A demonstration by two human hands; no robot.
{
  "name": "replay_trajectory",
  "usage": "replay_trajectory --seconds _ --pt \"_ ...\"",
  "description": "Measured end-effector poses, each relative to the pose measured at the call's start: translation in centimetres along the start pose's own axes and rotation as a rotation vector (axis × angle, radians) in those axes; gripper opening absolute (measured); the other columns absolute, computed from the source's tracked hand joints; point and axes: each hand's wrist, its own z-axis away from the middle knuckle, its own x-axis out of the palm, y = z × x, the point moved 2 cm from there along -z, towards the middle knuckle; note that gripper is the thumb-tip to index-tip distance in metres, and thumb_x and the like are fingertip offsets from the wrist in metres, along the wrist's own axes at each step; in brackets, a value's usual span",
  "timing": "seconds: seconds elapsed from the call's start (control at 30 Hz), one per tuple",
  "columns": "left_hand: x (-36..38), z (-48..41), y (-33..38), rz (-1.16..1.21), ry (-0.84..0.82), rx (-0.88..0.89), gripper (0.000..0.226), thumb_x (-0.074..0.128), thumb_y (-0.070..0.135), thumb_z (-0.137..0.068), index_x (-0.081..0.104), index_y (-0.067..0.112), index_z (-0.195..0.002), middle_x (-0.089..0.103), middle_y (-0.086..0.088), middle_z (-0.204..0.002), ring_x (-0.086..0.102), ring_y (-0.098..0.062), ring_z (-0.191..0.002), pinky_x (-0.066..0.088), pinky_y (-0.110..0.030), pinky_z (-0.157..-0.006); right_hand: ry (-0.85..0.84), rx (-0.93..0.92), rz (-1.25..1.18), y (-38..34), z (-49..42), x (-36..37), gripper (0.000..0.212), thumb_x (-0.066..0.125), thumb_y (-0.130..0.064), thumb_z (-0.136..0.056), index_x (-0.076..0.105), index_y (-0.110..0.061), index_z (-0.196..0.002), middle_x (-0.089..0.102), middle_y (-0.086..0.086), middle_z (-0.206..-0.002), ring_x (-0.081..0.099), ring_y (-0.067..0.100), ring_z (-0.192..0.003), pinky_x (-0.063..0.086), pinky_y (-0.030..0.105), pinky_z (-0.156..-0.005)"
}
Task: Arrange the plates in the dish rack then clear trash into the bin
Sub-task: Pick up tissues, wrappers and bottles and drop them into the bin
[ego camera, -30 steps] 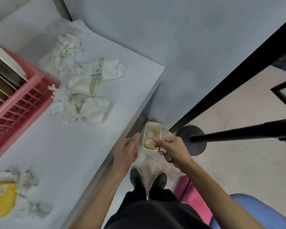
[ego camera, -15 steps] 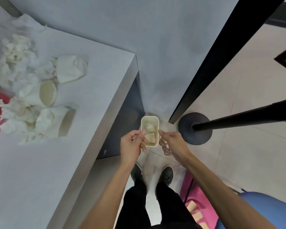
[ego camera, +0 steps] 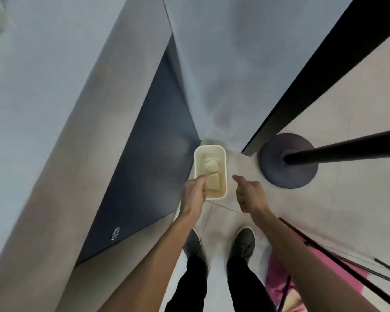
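Note:
A small cream bin (ego camera: 223,161) stands on the floor against the wall, beside the table's side panel. Crumpled paper trash (ego camera: 212,174) lies inside it. My left hand (ego camera: 193,192) hovers over the bin's near left rim, fingers loosely curled, with nothing visible in it. My right hand (ego camera: 248,192) is just right of the bin, fingers apart and empty. No plates or dish rack show in this view.
The white table (ego camera: 43,109) fills the left, its edge running down to my feet (ego camera: 218,242). A black stand base (ego camera: 288,161) with a pole sits right of the bin. A black door frame (ego camera: 313,75) slants above it. Pink fabric (ego camera: 302,278) lies lower right.
The view has swung down and right, so the table's trash and pink rack have left the frame. Both hands moved down over the bin and my right hand opened, now apart from the left.

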Motion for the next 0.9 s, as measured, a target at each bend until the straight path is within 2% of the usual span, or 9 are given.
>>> replay_trajectory --seconds 0.1,0.2,0.33,0.4,0.5,0.6,0.77,0.83,0.9 --pt "1.0 -4.1 -4.9 -0.046 -0.083 -0.063 0.026 0.049 0.016 -0.082 0.033 0.018 -0.061 0.030 0.003 -0.061 0.024 -0.011 -0.054 0.022 -0.016 -0.042 0.013 -0.009 0.025 3.8 -4.7 0.0 0.060 0.051 -0.025 -0.096 0.037 -0.019 -0.038 0.032 0.003 -0.043 0.027 0.014 -0.031 0.023 0.020 -0.038" --pt "1.9 -8.6 -9.5 -0.153 -0.147 -0.050 0.004 0.044 0.017 -0.064 0.045 0.019 -0.061 0.042 0.001 -0.066 0.036 -0.014 -0.060 0.026 -0.027 -0.054 0.013 -0.031 0.069 7.2 -9.1 0.3 0.051 0.046 -0.022 -0.098 0.033 -0.016 -0.048 0.029 0.001 -0.044 0.024 0.014 -0.037 0.020 0.021 -0.041" --pt "3.3 -15.8 -14.9 -0.397 -0.188 0.077 0.032 0.051 0.001 -0.089 0.055 0.029 -0.075 0.056 0.003 -0.087 0.049 -0.018 -0.080 0.039 -0.029 -0.069 -0.034 -0.146 -0.011 10.0 -14.0 0.3 0.033 0.040 -0.003 -0.092 0.041 -0.008 -0.060 0.035 0.006 -0.054 0.026 0.015 -0.048 0.020 0.022 -0.043" --pt "4.1 -19.0 -16.9 -0.472 -0.193 0.125 0.023 0.053 0.002 -0.093 0.059 0.025 -0.092 0.060 -0.003 -0.105 0.052 -0.018 -0.087 0.041 -0.026 -0.075 -0.032 -0.243 0.067 10.9 -16.2 0.3 0.024 0.038 0.002 -0.086 0.051 -0.001 -0.066 0.044 0.014 -0.062 0.036 0.019 -0.051 0.028 0.022 -0.043" --pt "4.9 -22.4 -19.3 -0.537 -0.229 0.125 0.030 0.061 0.008 -0.094 0.059 0.018 -0.123 0.052 -0.001 -0.130 0.052 -0.016 -0.108 0.043 -0.011 -0.074 -0.039 -0.310 0.130 11.8 -19.1 0.4 0.026 0.037 0.000 -0.088 0.058 0.001 -0.074 0.053 0.011 -0.069 0.046 0.018 -0.060 0.035 0.016 -0.048" --pt "5.0 -23.9 -21.0 -0.586 -0.248 0.169 0.043 0.062 0.007 -0.093 0.056 0.015 -0.135 0.047 0.000 -0.141 0.048 -0.014 -0.126 0.035 -0.010 -0.092 -0.093 -0.349 0.212 12.1 -21.4 1.2 0.028 0.036 -0.001 -0.090 0.063 -0.004 -0.087 0.058 0.007 -0.078 0.051 0.016 -0.069 0.037 0.011 -0.053" --pt "2.6 -22.1 -21.4 -0.587 0.111 0.449 0.039 0.061 -0.003 -0.080 0.066 0.018 -0.112 0.058 0.009 -0.123 0.054 -0.013 -0.111 0.042 -0.015 -0.088 -0.180 -0.514 0.584 11.1 -24.0 4.0 0.035 0.049 0.003 -0.083 0.066 -0.023 -0.097 0.065 -0.001 -0.102 0.057 0.014 -0.094 0.042 0.010 -0.074" --pt "1.3 -21.1 -22.0 -0.590 0.242 0.385 0.052 0.068 0.002 -0.079 0.056 0.022 -0.126 0.050 0.007 -0.131 0.048 -0.013 -0.118 0.044 -0.025 -0.091 -0.204 -0.587 0.693 10.5 -24.8 5.6 0.037 0.053 0.005 -0.082 0.068 -0.022 -0.103 0.064 0.002 -0.109 0.056 0.016 -0.097 0.039 0.013 -0.074" --pt "0.6 -20.8 -23.6 -0.580 0.222 0.191 0.076 0.075 0.008 -0.081 0.039 0.023 -0.145 0.043 0.003 -0.144 0.045 -0.016 -0.129 0.045 -0.028 -0.095 -0.214 -0.618 0.805 10.1 -25.7 7.2 0.038 0.053 0.006 -0.083 0.066 -0.016 -0.111 0.062 0.006 -0.117 0.054 0.016 -0.100 0.038 0.018 -0.079"
